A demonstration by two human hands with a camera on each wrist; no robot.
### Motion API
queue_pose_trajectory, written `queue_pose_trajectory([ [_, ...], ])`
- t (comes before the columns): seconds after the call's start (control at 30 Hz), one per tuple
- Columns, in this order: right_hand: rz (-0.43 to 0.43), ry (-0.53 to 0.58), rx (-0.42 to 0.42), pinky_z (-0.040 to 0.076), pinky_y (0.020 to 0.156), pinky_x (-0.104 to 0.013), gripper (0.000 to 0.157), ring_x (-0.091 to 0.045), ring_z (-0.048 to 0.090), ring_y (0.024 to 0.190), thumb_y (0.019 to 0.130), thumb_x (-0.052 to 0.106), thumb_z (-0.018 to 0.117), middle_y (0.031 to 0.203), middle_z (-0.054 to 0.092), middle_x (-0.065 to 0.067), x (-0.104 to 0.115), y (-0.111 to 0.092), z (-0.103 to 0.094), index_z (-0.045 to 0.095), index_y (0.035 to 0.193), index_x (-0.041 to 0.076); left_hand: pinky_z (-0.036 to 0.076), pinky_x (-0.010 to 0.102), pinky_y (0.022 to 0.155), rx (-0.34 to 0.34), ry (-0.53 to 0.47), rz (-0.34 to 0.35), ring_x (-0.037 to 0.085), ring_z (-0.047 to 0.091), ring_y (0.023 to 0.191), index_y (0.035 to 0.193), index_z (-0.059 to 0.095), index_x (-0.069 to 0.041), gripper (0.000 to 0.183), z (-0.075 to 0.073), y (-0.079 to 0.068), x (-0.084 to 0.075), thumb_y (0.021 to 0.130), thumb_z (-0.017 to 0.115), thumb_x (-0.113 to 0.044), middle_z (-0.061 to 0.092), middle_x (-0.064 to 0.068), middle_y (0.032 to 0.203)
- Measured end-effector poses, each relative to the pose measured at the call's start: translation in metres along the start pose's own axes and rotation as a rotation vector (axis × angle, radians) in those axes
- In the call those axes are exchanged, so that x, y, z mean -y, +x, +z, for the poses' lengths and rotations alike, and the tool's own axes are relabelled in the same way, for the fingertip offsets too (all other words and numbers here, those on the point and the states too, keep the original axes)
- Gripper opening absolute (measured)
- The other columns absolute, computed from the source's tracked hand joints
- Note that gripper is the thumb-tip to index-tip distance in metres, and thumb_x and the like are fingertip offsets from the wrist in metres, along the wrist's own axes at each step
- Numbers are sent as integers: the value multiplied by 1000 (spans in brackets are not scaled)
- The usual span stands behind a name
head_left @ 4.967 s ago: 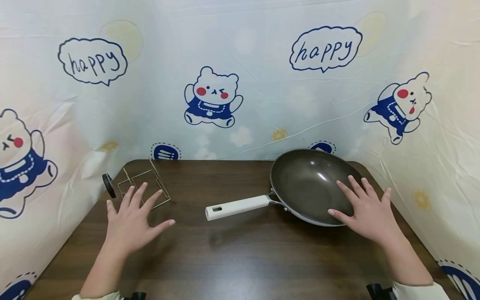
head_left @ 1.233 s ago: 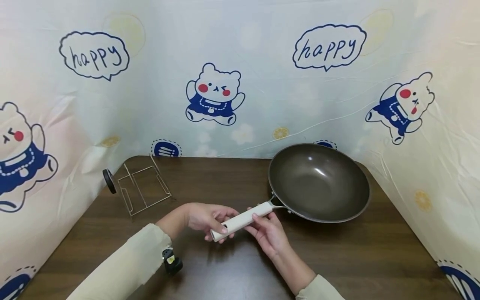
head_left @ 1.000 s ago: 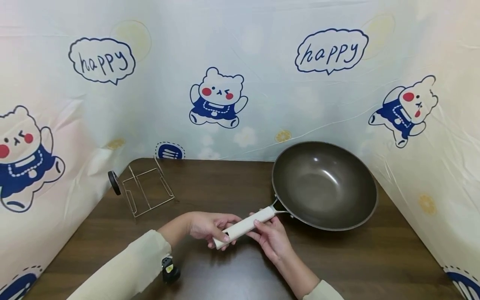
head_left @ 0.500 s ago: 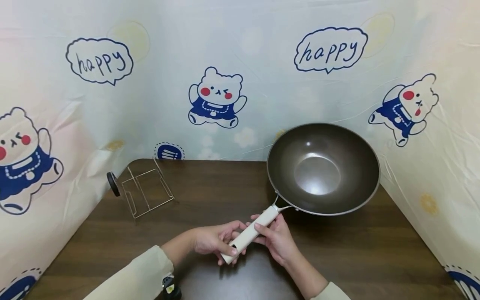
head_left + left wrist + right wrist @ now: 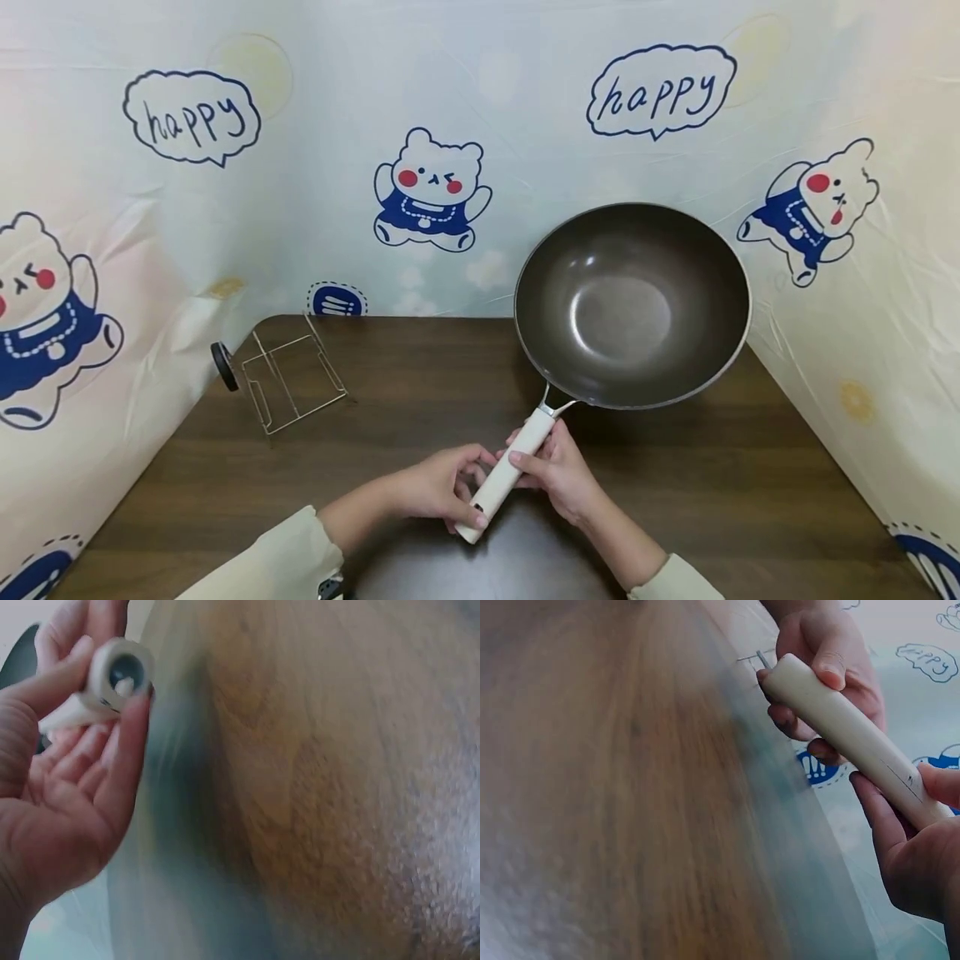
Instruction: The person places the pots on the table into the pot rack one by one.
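Observation:
A deep dark-brown wok (image 5: 630,308) with a pale rim is tilted up on the right in the head view, its inside facing me. My left hand (image 5: 442,487) pinches the far end of its white handle (image 5: 504,475), thumb on top by the hanging slot. Closer to the pan, my right hand (image 5: 562,475) grips the same handle, thumb over it and fingers beneath. In the left wrist view the hollow butt of the handle (image 5: 120,671) sits between the left thumb and fingers. The right wrist view shows both hands along the handle (image 5: 847,731).
A thin metal wire rack (image 5: 296,383) with a black round piece (image 5: 223,367) at its side stands at the back left of the brown wooden table (image 5: 405,383). A patterned cloth with bears and "happy" bubbles hangs behind and along both sides.
From spread over the table and wok, both hands have come to the handle. The wok has since been raised and tilted toward me, its handle swinging to point nearer to me.

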State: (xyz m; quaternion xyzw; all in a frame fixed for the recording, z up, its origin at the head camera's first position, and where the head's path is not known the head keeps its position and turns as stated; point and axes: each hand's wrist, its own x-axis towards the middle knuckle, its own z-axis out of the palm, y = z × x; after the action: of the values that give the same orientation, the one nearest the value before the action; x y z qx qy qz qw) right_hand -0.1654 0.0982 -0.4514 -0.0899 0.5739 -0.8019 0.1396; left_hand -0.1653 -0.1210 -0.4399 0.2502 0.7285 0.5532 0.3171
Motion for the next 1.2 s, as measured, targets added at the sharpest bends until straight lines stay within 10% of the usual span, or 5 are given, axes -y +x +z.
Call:
queue_pose_trajectory([
  [0.27, -26, -89, 35, 59, 69, -41, 56, -29, 69, 96, 86, -10, 64, 106, 58, -11, 7, 1, -3, 24, 125, -4, 54, 31, 42, -223, 243, 59, 10, 62, 55, 117, 50, -5, 67, 24, -4, -11, 65, 91, -7, 61, 0, 88],
  [0.67, -8, -198, 140, 58, 65, -38, 58, -26, 66, 93, 84, -7, 69, 105, 59, -12, 19, 3, -12, 28, 125, -6, 59, 40, 64, -351, -38, 73, 26, 67, 89, 125, 51, 7, 57, 13, 16, -13, 81, 81, -13, 60, 22, 111],
  [0.87, 24, -195, 187, 58, 65, -36, 64, -30, 67, 93, 86, -5, 68, 109, 62, -15, 20, 1, -9, 23, 131, -8, 56, 41, 85, -301, -241, 135, 28, 63, 106, 134, 45, 10, 57, -5, 39, -16, 88, 72, -10, 56, 26, 125],
  [1.2, 18, -192, 221, 57, 67, -36, 65, -23, 66, 94, 85, -5, 69, 116, 60, -24, 17, 1, -8, 25, 133, -8, 59, 42, 69, -174, -328, 20, 25, 65, 94, 138, 40, 2, 70, 1, 38, -16, 80, 79, -3, 55, 17, 118],
])
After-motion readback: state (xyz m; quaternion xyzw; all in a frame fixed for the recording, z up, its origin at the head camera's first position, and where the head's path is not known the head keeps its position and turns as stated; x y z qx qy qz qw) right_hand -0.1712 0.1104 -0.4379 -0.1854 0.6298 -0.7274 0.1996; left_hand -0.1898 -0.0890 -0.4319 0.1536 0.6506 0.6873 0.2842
